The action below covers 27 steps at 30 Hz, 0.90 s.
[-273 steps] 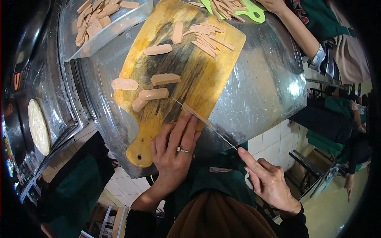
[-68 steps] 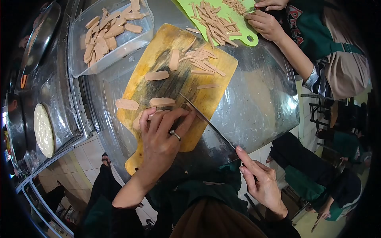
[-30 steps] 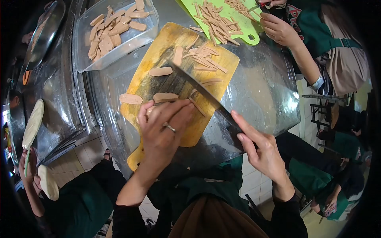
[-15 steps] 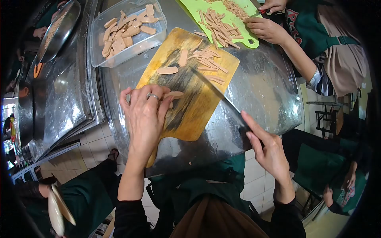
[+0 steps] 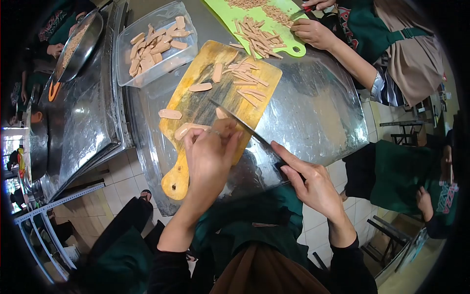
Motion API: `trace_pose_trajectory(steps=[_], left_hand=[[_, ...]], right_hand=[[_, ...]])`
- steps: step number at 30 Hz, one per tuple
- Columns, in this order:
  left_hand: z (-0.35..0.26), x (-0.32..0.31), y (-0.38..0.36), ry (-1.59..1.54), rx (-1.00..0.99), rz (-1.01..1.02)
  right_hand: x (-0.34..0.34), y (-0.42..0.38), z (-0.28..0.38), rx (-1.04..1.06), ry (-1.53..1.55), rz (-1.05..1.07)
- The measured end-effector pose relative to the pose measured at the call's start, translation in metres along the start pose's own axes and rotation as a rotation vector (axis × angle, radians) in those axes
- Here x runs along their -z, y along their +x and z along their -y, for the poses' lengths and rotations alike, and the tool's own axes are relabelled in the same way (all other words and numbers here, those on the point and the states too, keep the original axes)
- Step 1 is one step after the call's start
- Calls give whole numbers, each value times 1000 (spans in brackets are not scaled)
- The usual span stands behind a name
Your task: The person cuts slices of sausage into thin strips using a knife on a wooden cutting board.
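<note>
My right hand (image 5: 313, 183) is closed round the handle of a kitchen knife (image 5: 243, 125), index finger stretched along its back. The blade slants up and left over the wooden cutting board (image 5: 196, 110). Over the board's near part, my left hand (image 5: 210, 154) has its fingers bent together, partly blurred, round a sausage slice (image 5: 221, 113) whose end shows beside the blade. Another flat slice (image 5: 188, 130) lies at my left fingers, and one more slice (image 5: 170, 114) rests at the board's left edge. Thin-cut sausage strips (image 5: 249, 73) are spread on its far right part.
A clear plastic tub (image 5: 128, 78) of sausage slices stands beyond the board at left. At far right, a co-worker's hand (image 5: 313, 33) is on a green cutting board (image 5: 220, 19) with strips and chopped bits. A metal pan (image 5: 95, 41) is at upper left.
My left hand has shifted right and nearer me, uncovering slices at the board's left. The board's handle is now in full view. The knife has moved left and nearer me.
</note>
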<state>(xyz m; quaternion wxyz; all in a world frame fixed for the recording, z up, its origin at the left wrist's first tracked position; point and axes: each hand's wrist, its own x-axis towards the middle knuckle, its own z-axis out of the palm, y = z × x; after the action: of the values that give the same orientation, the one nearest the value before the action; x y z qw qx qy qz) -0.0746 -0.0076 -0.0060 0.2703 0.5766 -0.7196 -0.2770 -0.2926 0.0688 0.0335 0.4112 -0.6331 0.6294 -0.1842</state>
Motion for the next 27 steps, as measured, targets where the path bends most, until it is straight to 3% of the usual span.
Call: trace_pose_trajectory(steps=[5,13,16,22,27], left_hand=[[23,13,-4,53,-128,-164],[26,-5,7,66,-151,-149],[18,-17,4,28,-168,-181],[17,-8,-3,28,-175,-152],[21,-6,-7,135,-227,-67]], right_hand=[[-1,1,-3,-19,-21,26],[7,9,11,-86,-9,68],[2,13,-5,148,-49,-90],[13,12,0,64,-44,-40],[20,12,4,114,-107,-27]])
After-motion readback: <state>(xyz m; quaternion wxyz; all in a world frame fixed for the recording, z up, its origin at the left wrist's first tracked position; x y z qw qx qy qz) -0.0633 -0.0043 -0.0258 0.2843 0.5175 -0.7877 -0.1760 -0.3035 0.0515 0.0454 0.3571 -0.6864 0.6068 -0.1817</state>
